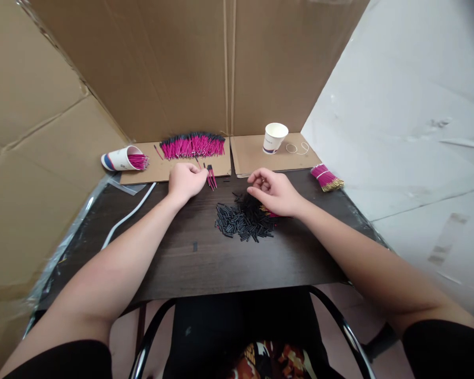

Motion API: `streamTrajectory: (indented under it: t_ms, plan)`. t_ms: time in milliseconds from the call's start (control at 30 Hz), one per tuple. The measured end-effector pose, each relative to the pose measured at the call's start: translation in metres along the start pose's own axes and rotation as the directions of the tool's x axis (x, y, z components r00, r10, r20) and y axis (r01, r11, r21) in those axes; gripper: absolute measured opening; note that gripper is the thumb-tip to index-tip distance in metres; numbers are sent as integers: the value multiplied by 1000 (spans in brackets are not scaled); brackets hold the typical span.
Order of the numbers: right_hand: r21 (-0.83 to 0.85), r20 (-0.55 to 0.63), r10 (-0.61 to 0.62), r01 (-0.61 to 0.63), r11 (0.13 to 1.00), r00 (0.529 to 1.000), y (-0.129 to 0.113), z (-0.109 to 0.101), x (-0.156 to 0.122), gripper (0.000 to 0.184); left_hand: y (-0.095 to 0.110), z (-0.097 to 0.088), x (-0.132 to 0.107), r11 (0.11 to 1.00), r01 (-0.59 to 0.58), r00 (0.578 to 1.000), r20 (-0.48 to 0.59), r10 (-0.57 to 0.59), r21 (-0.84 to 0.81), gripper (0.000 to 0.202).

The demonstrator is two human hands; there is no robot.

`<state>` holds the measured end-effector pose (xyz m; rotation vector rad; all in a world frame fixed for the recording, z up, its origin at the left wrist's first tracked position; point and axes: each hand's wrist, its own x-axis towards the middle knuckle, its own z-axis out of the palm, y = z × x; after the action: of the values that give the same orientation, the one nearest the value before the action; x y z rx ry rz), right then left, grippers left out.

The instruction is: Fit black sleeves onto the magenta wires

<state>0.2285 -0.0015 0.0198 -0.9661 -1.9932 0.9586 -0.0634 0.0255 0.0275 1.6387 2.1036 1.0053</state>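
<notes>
My left hand (186, 180) is closed in a pinch at the cardboard's front edge. A few thin pink wires with black sleeves (212, 178) fan out at its fingertips; the grip itself is partly hidden. My right hand (275, 192) hovers palm-inward with fingers curled and thumb apart, and nothing shows between them. Beneath it lies a heap of short black tubes (245, 218). Some pink wires with gold tips (266, 210) peek out under that palm. Beyond my left hand, a wide row of black-ended pink wires (192, 146) rests on the cardboard sheet (142, 177).
A paper cup (120, 159) filled with pink wires lies on its side at left. Another cup (275, 138) stands upright near a rubber band (297, 148). At right lies a banded wire bundle (326, 177). A white cable (128, 217) crosses the table's left. Cardboard walls (161, 63) enclose the back.
</notes>
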Motion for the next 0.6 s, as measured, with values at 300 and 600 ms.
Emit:
streamTrajectory:
  t_ms: [300,600]
  plan:
    - [-194,91,-129,145,970,987,-6,0,-3,9,-1,-1,-1,994,4,996,84,-13,111,28]
    - [-264,130,-153,183,947,980,-4,0,-4,8,-1,-1,-1,993,20,994,101,-32,116,25]
